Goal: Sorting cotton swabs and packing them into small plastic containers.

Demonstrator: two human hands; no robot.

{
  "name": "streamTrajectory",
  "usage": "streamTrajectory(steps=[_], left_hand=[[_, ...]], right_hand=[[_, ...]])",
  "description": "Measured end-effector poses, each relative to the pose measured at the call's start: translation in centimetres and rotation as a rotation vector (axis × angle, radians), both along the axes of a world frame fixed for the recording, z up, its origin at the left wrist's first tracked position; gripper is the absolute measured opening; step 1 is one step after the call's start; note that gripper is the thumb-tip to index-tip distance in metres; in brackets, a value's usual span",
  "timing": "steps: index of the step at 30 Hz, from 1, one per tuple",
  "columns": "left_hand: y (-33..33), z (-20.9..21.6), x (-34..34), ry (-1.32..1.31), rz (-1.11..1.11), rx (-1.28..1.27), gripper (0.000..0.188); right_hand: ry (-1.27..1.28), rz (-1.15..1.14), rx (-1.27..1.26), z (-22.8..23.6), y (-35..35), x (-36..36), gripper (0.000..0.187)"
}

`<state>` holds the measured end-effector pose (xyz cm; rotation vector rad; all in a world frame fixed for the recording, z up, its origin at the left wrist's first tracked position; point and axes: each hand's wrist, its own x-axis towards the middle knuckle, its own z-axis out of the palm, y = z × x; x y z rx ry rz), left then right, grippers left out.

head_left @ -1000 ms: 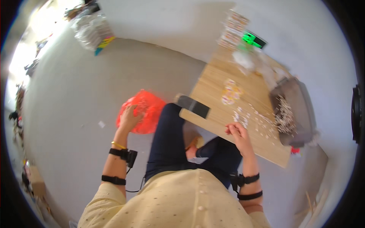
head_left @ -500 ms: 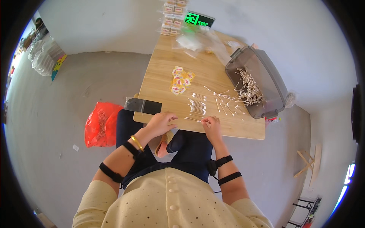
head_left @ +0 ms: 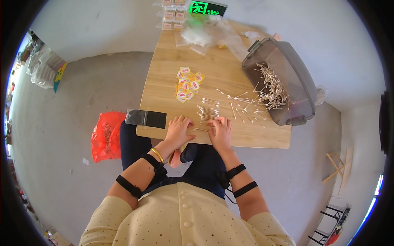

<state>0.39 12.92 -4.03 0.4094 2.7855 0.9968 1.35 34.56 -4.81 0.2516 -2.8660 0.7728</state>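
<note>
A row of cotton swabs (head_left: 208, 112) lies side by side on the table in front of me. My left hand (head_left: 179, 130) rests at the near edge, left of the row, with its fingers curved and the thumb apart; nothing shows in it. At the row's near right end, my right hand (head_left: 221, 133) has its fingertips against the swab ends, thumb held away from the fingers. A single swab (head_left: 202, 130) lies between the hands. To the right, loose cotton swabs (head_left: 242, 107) are scattered toward a tipped grey plastic bin (head_left: 293, 78) holding many more.
Yellow and white paper labels (head_left: 188, 84) are piled beyond my left hand. A black card in a clear sleeve (head_left: 145, 118) overhangs the left table edge (head_left: 143, 96). Plastic bags (head_left: 199, 36) and packed swab packets (head_left: 173, 18) lie at the back. A red bag (head_left: 107, 137) sits on the floor.
Both hands have come closer to the row. The right hand moved left and a little away from me, its pinch at the near swabs loosened; the view has shifted slightly.
</note>
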Motion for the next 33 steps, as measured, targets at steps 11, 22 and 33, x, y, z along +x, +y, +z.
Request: streamTrajectory(steps=[11,22,33], left_hand=[[0.1,0.7,0.2,-0.030,0.014,-0.034,0.054],[-0.1,0.5,0.3,-0.055,0.018,0.002,0.054],[-0.4,0.3,0.4,-0.035,-0.006,0.012,0.057]], right_hand=[[0.063,0.022,-0.008,0.6,-0.6,-1.3,0.035],[0.079,0.028,-0.010,0.6,-0.7,-1.7,0.031],[0.056,0.027,0.043,0.4,-0.8,-2.6,0.029]])
